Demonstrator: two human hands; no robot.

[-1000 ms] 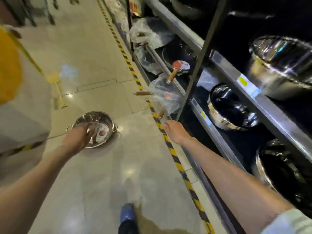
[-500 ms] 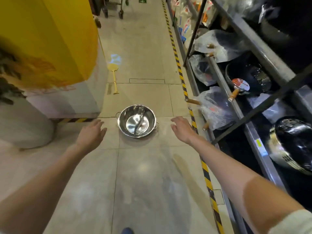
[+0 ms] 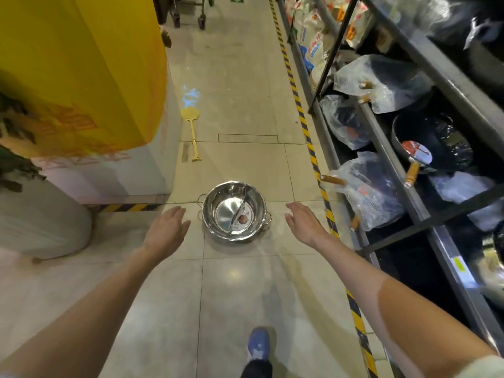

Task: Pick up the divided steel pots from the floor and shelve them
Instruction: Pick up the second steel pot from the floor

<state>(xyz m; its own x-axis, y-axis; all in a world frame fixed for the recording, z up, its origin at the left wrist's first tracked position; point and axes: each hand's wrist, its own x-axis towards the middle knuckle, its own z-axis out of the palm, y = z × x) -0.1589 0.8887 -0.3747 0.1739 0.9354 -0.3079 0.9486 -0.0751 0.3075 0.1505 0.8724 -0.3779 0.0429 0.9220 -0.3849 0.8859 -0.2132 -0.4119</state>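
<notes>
A shiny divided steel pot point(image 3: 234, 211) with a curved partition and two small side handles sits on the tiled floor in the middle of the aisle. My left hand point(image 3: 166, 230) hovers just left of it, fingers spread, holding nothing. My right hand point(image 3: 305, 222) hovers just right of it, also open and empty. Neither hand touches the pot. The metal shelving point(image 3: 387, 159) runs along the right side of the aisle.
Bagged pans with wooden handles point(image 3: 365, 192) stick out from the lower shelves. Yellow-black hazard tape point(image 3: 308, 137) marks the floor along the rack. A yellow-wrapped pillar point(image 3: 81, 77) stands at left, a yellow swatter point(image 3: 191, 132) lies beyond it. My blue shoe point(image 3: 257, 347) is below.
The view has swung from the shelf to the aisle floor. Both hands have moved from near the rack to either side of the pot, and the pot now appears closer.
</notes>
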